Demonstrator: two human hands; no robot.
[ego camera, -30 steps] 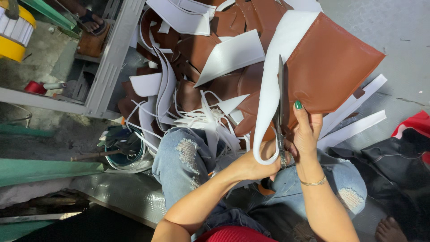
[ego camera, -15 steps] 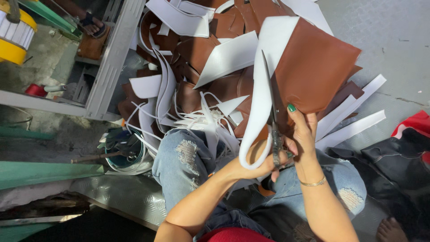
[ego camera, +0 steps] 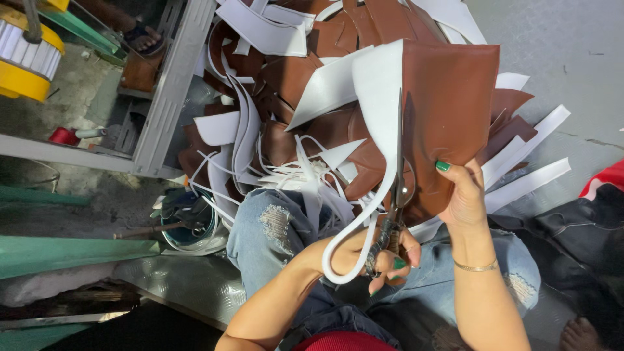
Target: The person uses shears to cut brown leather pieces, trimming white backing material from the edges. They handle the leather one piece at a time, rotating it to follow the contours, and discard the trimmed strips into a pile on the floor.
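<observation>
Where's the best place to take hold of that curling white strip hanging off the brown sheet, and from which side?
Take the white strip on its wide flat stretch left of the scissors, coming from the left. There it lies broad against the brown sheet. Lower down it narrows into a loop around the left hand, and the right hand pinches the sheet's near edge.

sheet [ego camera: 455, 97] above lap | scissors [ego camera: 398, 188] left of it | scrap pile [ego camera: 292, 78] behind | bucket [ego camera: 188, 227] far left
</observation>
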